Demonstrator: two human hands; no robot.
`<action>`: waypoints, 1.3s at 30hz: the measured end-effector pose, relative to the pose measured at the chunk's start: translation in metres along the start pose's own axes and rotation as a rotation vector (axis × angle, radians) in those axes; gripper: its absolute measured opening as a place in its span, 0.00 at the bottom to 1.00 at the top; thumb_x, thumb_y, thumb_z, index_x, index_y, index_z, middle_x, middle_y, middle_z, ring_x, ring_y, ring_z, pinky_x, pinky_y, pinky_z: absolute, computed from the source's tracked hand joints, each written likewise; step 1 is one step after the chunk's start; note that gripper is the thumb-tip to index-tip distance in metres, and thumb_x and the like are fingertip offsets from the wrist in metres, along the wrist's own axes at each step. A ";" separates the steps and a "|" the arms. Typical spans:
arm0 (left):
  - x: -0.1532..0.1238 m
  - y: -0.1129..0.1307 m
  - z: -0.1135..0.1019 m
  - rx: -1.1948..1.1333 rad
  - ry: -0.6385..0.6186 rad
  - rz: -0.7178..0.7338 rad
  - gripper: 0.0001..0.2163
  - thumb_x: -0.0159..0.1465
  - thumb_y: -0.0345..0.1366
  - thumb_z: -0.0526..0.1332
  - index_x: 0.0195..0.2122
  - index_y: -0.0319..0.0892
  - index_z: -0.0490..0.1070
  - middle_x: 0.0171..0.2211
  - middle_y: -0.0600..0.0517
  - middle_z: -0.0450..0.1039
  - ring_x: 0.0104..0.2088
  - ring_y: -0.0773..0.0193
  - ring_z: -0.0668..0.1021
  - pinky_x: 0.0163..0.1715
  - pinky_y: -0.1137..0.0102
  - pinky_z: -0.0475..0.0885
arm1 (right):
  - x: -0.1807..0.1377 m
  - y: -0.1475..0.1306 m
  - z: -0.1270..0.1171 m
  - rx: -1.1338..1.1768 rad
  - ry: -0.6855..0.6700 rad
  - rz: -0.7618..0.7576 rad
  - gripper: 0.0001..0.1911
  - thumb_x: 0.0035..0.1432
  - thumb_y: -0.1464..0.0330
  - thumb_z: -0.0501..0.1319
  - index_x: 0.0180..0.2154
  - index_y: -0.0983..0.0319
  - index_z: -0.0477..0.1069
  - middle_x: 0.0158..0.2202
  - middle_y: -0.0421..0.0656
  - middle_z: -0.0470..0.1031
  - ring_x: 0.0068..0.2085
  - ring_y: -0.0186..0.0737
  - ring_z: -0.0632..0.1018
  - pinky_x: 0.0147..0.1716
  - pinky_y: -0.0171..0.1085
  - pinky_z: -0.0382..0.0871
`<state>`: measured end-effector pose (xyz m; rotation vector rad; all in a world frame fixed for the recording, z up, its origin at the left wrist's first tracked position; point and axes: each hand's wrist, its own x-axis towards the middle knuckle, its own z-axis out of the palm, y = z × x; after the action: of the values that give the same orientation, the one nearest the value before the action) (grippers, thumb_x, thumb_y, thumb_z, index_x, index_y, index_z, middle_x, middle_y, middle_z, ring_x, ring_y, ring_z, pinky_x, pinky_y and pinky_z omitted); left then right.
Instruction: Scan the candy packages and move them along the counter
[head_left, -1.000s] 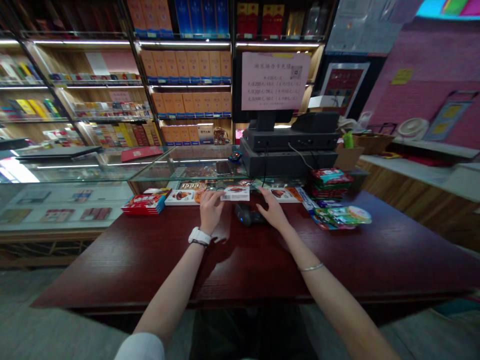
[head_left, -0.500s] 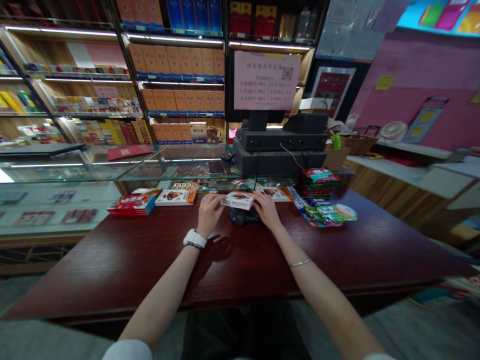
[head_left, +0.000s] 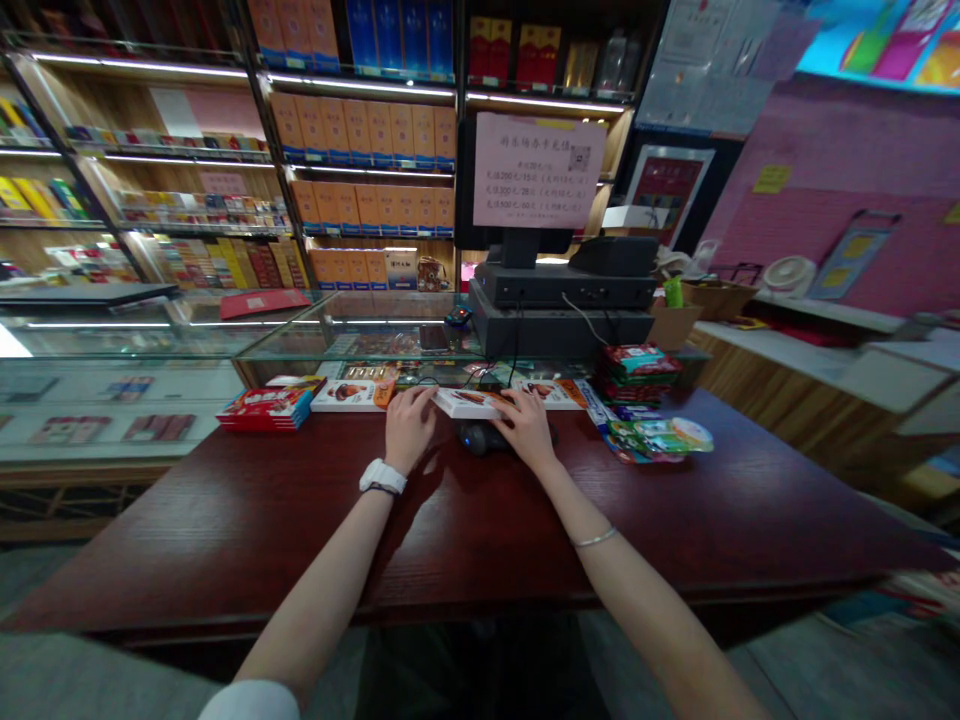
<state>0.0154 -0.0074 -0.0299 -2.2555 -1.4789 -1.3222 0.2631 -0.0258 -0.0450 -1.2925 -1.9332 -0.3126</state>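
Observation:
A flat white box (head_left: 466, 404) with a brown and orange picture is held between my two hands, above a dark device with a small blue light (head_left: 480, 437) on the table. My left hand (head_left: 409, 430), with a white watch on the wrist, grips the box's left end. At its right end the fingers of my right hand (head_left: 525, 428) close on it. Similar white boxes lie flat behind, one on the left (head_left: 349, 395) and one on the right (head_left: 555, 394), the latter partly hidden by my right hand.
On the dark red table (head_left: 300, 530), a stack of red boxes (head_left: 266, 407) lies left. Red packets (head_left: 640, 372) are piled at the right, near green blister packs (head_left: 660, 438). A glass counter (head_left: 360, 325) and a black register with a paper sign (head_left: 536, 170) stand behind.
The white box has tipped and shifted slightly left in my hands. My left hand has moved a little left and down. The whole view has shifted slightly.

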 end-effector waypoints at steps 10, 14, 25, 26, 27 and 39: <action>-0.002 0.021 -0.002 -0.061 -0.254 0.033 0.28 0.60 0.50 0.67 0.60 0.49 0.67 0.58 0.42 0.73 0.54 0.46 0.77 0.55 0.51 0.69 | -0.002 -0.002 0.003 -0.087 0.040 -0.015 0.15 0.62 0.69 0.60 0.48 0.51 0.77 0.53 0.46 0.75 0.55 0.50 0.74 0.65 0.63 0.55; -0.002 0.021 0.000 -0.126 -0.255 -0.039 0.21 0.62 0.48 0.65 0.53 0.47 0.70 0.52 0.44 0.77 0.49 0.48 0.79 0.53 0.52 0.70 | -0.003 -0.002 0.005 -0.107 0.049 -0.015 0.14 0.63 0.69 0.60 0.49 0.52 0.77 0.53 0.46 0.75 0.56 0.50 0.74 0.65 0.63 0.54; 0.000 0.006 0.007 -0.204 -0.245 -0.095 0.14 0.60 0.45 0.68 0.43 0.45 0.73 0.45 0.48 0.81 0.45 0.51 0.81 0.52 0.56 0.71 | 0.000 0.002 0.003 -0.089 -0.019 0.260 0.30 0.57 0.57 0.68 0.60 0.54 0.70 0.67 0.53 0.60 0.67 0.64 0.61 0.64 0.65 0.53; 0.000 0.006 0.007 -0.206 -0.248 -0.097 0.14 0.60 0.46 0.67 0.43 0.45 0.73 0.45 0.48 0.81 0.45 0.51 0.81 0.53 0.56 0.71 | 0.000 0.004 0.000 -0.088 -0.041 0.290 0.33 0.56 0.55 0.68 0.62 0.54 0.68 0.68 0.53 0.59 0.67 0.65 0.60 0.64 0.65 0.53; 0.000 0.006 0.007 -0.212 -0.249 -0.099 0.14 0.61 0.46 0.67 0.44 0.45 0.73 0.45 0.48 0.81 0.46 0.51 0.81 0.55 0.54 0.70 | 0.001 0.007 -0.002 -0.083 -0.069 0.307 0.36 0.55 0.53 0.68 0.63 0.55 0.66 0.68 0.54 0.59 0.67 0.65 0.61 0.63 0.66 0.52; 0.002 0.008 0.003 -0.316 -0.253 -0.136 0.13 0.58 0.42 0.69 0.43 0.46 0.74 0.47 0.49 0.80 0.49 0.51 0.79 0.63 0.51 0.62 | 0.005 0.013 -0.003 0.113 -0.164 0.360 0.31 0.57 0.54 0.66 0.60 0.54 0.69 0.63 0.50 0.69 0.65 0.57 0.67 0.64 0.64 0.51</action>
<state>0.0241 -0.0086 -0.0275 -2.6459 -1.6278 -1.4423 0.2746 -0.0186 -0.0417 -1.5955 -1.7757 0.0851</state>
